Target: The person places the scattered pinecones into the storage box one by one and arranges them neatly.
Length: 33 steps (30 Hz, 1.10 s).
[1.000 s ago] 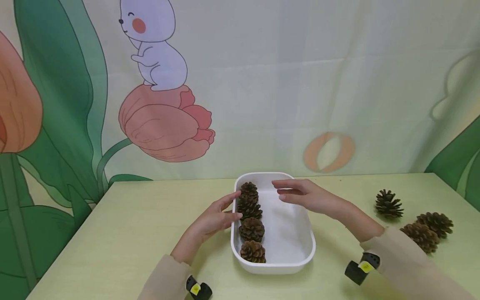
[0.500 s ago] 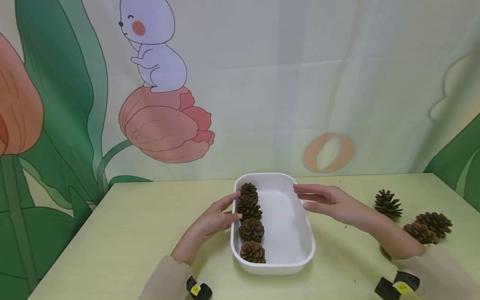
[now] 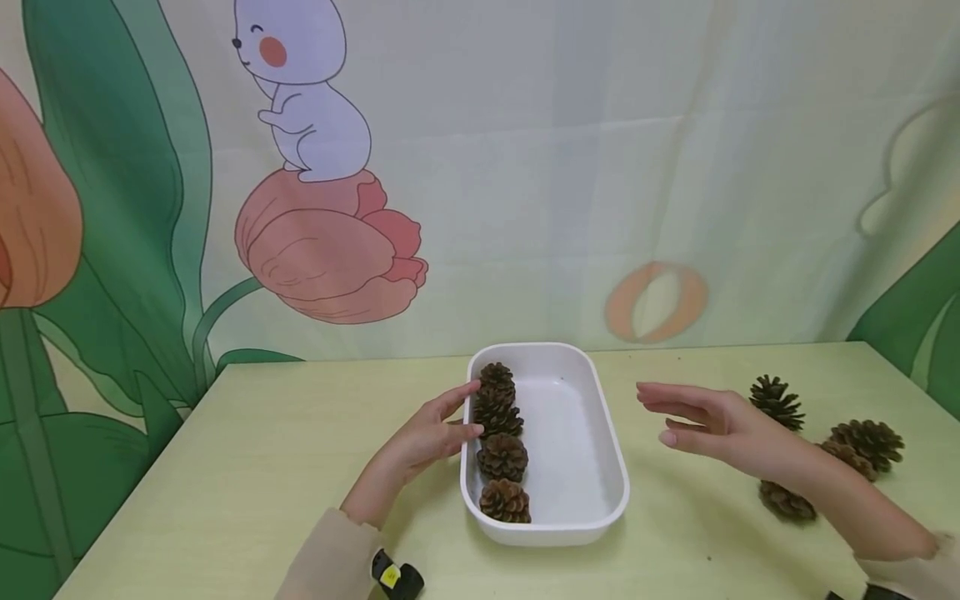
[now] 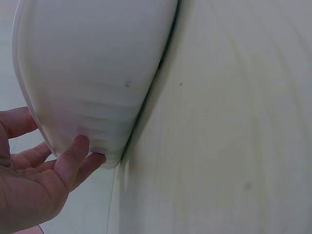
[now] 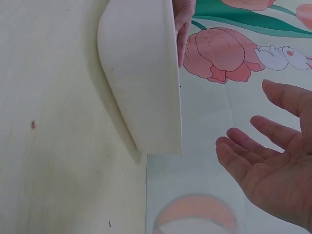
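Note:
A white oblong tray (image 3: 577,467) stands on the table with several brown pine cones (image 3: 502,458) lined up along its inner left side. My left hand (image 3: 431,433) grips the tray's left wall, thumb and a fingertip hooked over the rim. Seen from the left wrist, other fingers (image 4: 75,158) press the wall's outer face. To the right of the tray, my right hand (image 3: 720,425) is held above the table with nothing in it, its fingers loosely extended. The right wrist view shows that hand (image 5: 273,165) open and apart from the tray's side.
More pine cones lie on the right of the table: a dark one (image 3: 776,400) behind my right hand, another (image 3: 870,442) farther right, and one (image 3: 787,500) below my forearm. A printed curtain (image 3: 495,208) hangs behind the table.
My right hand has moved right, from over the tray to beyond its right rim. The left hand, tray and pine cones in it have stayed put.

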Motion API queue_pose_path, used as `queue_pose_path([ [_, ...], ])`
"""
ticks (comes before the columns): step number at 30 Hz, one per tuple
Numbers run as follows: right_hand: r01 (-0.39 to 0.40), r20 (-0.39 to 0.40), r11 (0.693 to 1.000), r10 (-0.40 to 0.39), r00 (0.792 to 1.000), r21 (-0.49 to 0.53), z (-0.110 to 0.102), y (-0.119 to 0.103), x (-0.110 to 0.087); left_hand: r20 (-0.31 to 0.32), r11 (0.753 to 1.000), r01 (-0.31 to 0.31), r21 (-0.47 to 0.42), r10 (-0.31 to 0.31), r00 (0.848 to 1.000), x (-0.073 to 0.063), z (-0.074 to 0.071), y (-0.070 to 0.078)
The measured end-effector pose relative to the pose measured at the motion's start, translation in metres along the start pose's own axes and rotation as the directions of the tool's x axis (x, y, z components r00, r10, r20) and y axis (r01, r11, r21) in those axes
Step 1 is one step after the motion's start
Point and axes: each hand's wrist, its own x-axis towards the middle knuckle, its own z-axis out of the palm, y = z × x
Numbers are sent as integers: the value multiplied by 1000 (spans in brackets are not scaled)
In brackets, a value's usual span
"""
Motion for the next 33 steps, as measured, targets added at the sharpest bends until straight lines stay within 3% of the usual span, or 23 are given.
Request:
queue_pose_path([
  [8,92,22,996,-93,995,18,-9,13,-25,-3,1000,5,7,-5,1000,1,-1,-2],
  [14,88,-22,996,-88,996,14,-16,23,-43,-1,1000,9,-6,-9,1000,0,0,0],
  [20,146,-55,989,-145,988,22,-24,33,-58,-1,1000,15,-15,-15,1000,-1,0,2],
  [27,22,-132,998,-30,991,-61,-34,40,-73,-3,1000,20,-13,-20,1000,-1,0,2],
  [33,-29,-179,996,14,984,-83,-41,52,-87,-10,1000,18,0,-18,1000,-1,0,2],
])
